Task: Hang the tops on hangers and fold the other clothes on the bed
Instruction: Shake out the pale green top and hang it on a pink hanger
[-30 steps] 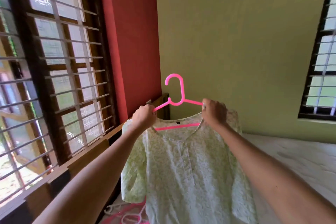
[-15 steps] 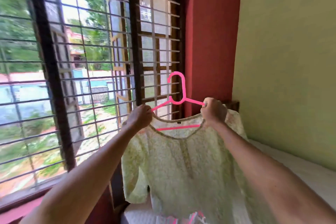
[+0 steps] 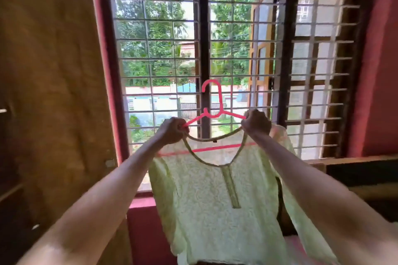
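Both bare arms: extended forward and upward, roughly parallel. Left hand (image 3: 173, 130): fingers curled in a fist-like grip, knuckles toward the camera. Right hand (image 3: 256, 122): likewise curled tight, held level with the left, well apart.

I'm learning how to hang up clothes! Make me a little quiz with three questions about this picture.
1. True or false: the pale green top is already on the pink hanger.
2. Which hands are holding the hanger's shoulders? A) only the left hand B) only the right hand C) both hands
3. Fill in the missing word: behind the hanger's hook there is a ______ with a white metal grille.

Key
1. True: the hanger's bottom bar shows through the neckline and the top hangs down from it.
2. C: each hand grips one shoulder of the hanger together with the top.
3. window
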Tool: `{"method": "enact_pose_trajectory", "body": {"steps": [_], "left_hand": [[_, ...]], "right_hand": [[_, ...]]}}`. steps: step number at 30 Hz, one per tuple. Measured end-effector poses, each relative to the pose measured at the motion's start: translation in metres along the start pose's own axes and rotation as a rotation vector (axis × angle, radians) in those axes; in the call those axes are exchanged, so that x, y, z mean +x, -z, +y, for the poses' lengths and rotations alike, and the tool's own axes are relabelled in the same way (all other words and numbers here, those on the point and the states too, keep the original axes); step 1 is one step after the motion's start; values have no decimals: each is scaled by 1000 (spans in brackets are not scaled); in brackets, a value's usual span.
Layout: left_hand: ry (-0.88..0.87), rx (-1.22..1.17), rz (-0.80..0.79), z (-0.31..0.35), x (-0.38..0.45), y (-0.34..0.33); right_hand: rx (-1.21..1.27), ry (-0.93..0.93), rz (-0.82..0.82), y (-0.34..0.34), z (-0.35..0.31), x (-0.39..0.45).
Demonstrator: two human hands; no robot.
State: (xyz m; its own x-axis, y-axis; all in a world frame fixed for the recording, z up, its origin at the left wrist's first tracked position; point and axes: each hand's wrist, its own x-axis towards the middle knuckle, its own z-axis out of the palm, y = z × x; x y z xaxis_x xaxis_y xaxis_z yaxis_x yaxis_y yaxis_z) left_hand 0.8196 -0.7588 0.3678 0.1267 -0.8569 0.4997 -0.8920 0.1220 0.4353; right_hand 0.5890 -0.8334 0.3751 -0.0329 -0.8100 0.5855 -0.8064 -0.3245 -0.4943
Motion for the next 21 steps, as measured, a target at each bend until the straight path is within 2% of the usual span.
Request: {"method": "enact_pose_trajectory", "body": {"steps": [2, 5, 6, 8, 10, 12, 15, 17, 21], "left_hand": [[91, 114, -17, -53, -8, 44], [159, 178, -90, -98, -17, 92], [195, 168, -101, -116, -24, 114], [278, -6, -107, -138, -40, 147], [329, -206, -74, -163, -61, 183], [404, -307, -18, -183, -78, 216], [614, -249, 150, -223, -87, 255], [719, -176, 240, -246, -90, 278], [904, -122, 324, -279, -88, 310]], "right_hand": [[80, 58, -67, -38, -62, -6], [146, 119, -142, -77, -122, -11], [191, 151, -173, -95, -152, -14], [296, 209, -206, -118, -197, -16], [416, 239, -205, -143, -245, -20], [436, 281, -172, -171, -290, -24], [397, 342, -192, -201, -348, -39], [425, 413, -284, -213, -392, -54], [627, 624, -642, -228, -470, -84]]}}
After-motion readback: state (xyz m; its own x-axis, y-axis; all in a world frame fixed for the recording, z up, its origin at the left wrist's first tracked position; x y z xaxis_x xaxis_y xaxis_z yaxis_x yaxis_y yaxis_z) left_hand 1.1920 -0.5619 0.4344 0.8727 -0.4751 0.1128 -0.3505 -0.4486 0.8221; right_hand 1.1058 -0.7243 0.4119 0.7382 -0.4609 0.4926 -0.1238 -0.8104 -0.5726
